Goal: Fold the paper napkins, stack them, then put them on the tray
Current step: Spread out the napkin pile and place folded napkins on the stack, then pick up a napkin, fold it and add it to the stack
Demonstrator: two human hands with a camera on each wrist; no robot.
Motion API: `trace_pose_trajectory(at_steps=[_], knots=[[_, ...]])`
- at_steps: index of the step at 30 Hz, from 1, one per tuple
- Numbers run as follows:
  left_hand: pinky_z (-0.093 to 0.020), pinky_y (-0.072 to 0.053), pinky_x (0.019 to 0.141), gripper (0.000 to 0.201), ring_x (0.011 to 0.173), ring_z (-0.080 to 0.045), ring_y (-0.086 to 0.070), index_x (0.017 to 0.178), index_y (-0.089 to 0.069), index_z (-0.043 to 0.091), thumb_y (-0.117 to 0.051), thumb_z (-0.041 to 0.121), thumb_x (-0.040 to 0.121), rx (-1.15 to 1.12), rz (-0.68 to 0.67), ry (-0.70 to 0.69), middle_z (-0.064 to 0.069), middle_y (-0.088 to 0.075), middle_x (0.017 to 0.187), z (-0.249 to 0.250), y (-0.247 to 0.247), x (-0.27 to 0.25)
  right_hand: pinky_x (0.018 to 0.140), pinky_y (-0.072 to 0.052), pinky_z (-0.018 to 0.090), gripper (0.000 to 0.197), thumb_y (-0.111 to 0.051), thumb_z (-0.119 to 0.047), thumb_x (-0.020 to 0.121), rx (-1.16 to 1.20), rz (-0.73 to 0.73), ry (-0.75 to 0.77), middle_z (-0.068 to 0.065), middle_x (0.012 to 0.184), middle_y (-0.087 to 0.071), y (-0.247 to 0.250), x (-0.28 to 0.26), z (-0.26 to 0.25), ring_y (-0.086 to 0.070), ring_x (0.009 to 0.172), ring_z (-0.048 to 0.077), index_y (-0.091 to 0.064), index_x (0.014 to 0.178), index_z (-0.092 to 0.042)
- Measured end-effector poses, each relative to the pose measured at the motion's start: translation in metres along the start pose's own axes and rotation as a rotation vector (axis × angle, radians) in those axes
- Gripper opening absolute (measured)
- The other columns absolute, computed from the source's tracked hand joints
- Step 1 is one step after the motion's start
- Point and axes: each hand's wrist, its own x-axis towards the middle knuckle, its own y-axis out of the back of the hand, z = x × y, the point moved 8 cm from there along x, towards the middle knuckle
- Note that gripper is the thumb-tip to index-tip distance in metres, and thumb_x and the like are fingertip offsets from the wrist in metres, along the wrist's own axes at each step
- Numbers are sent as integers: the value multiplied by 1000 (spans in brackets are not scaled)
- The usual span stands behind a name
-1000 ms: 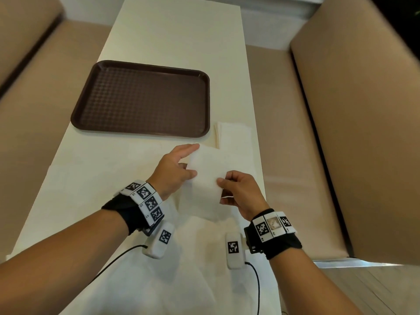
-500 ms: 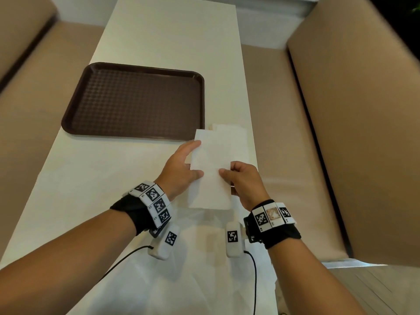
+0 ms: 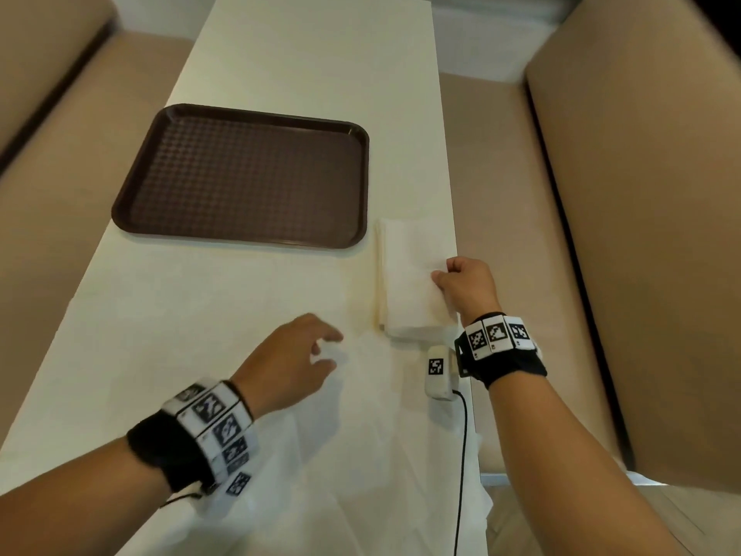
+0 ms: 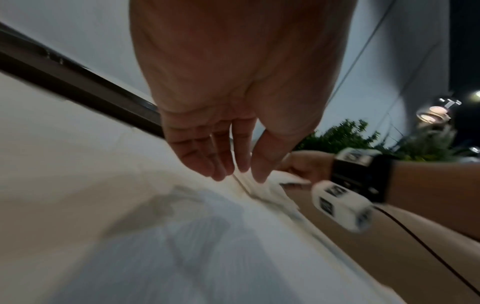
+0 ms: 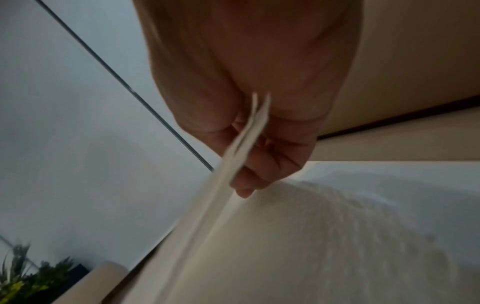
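A folded white napkin (image 3: pixel 409 274) lies on top of a small stack near the table's right edge, just right of the dark brown tray (image 3: pixel 248 174). My right hand (image 3: pixel 461 282) pinches this napkin's right edge between thumb and curled fingers; the right wrist view shows the folded napkin (image 5: pixel 249 135) held between them. My left hand (image 3: pixel 304 355) hovers open over unfolded white napkins (image 3: pixel 341 455) spread near the table's front. In the left wrist view the left hand (image 4: pixel 233 168) has straight fingers (image 4: pixel 202 162) holding nothing, near the stack's edge (image 4: pixel 262 189).
The long white table (image 3: pixel 280 54) runs away from me between tan bench seats (image 3: pixel 601 234) on both sides. The tray is empty. A black cable (image 3: pixel 461 455) trails from the right wrist camera down across the table's front right.
The folded napkin moved forward and right onto the stack. My left hand let go of it and pulled back toward the unfolded napkins. My right hand still pinches it.
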Motion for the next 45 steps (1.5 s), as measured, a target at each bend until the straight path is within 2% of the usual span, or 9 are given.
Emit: trace_pose_trajectory(at_steps=[3, 9, 13, 18, 22, 27, 33, 39, 45], knots=[[-18, -44, 86, 27, 103, -4, -56, 121, -60, 35, -66, 32, 95, 72, -66, 45, 18, -53, 119, -14, -17, -30, 88, -60, 47, 11, -65, -5, 89, -96, 11, 32, 8, 81, -70, -2, 7, -3, -67, 81, 29, -70, 79, -7], [-19, -32, 109, 51, 133, -5, -36, 143, -45, 32, -60, 44, 95, 186, -102, 27, 19, -33, 145, -16, -48, -55, 79, -55, 42, 15, -66, -6, 86, -93, 46, 59, 11, 79, -62, 0, 15, -3, -58, 75, 24, -67, 90, 9], [-35, -31, 118, 47, 142, -7, -25, 140, -50, 34, -52, 44, 94, 273, -185, -228, 14, -37, 155, 17, -71, -59, 94, -57, 45, 19, -68, -8, 88, -105, 65, 32, 16, 103, -74, 2, 16, -3, -69, 97, 32, -73, 105, 0], [-38, -1, 123, 65, 155, -18, 5, 155, -25, 33, -56, 39, 98, 445, -381, -305, 11, 3, 169, 36, -103, -53, 98, -53, 39, 30, -71, -17, 86, -227, 80, -24, 9, 119, -69, -2, 15, -2, -65, 112, 29, -69, 114, -8], [-41, -5, 124, 70, 155, -22, 3, 156, -23, 32, -59, 39, 96, 503, -408, -297, 7, 3, 169, 33, -109, -50, 80, -46, 28, 49, -73, -21, 87, -259, 83, -38, 7, 119, -59, -4, 8, -2, -60, 102, 24, -53, 130, -10], [-43, -13, 121, 73, 153, -23, -4, 156, -20, 32, -61, 32, 96, 554, -402, -373, 10, 2, 168, 41, -111, -46, 77, -44, 30, 59, -74, -19, 87, -292, 76, -35, 10, 122, -58, -10, 7, -2, -54, 97, 23, -44, 135, -4], [-51, -13, 122, 81, 155, -24, -1, 158, -16, 30, -65, 29, 94, 665, -509, -485, 7, 1, 169, 60, -125, -36, 84, -44, 33, 85, -77, -34, 84, -245, 75, -115, 16, 149, -41, -4, 0, 1, -53, 126, 34, -30, 149, -4], [-56, -21, 116, 103, 145, -31, -17, 159, -12, 27, -79, 29, 80, 825, -549, -530, -5, -19, 158, 76, -141, -26, 85, -43, 34, 79, -76, -40, 87, -228, 103, -59, 14, 149, -37, 12, -14, 3, -53, 123, 33, -35, 146, -8], [-55, -24, 111, 86, 126, -29, -32, 146, -33, 22, -78, 19, 74, 843, -538, -536, -6, -34, 135, 89, -141, -24, 85, -44, 33, 68, -75, -39, 87, -228, 75, -9, 11, 144, -42, 15, -24, 4, -54, 109, 24, -43, 140, -9]])
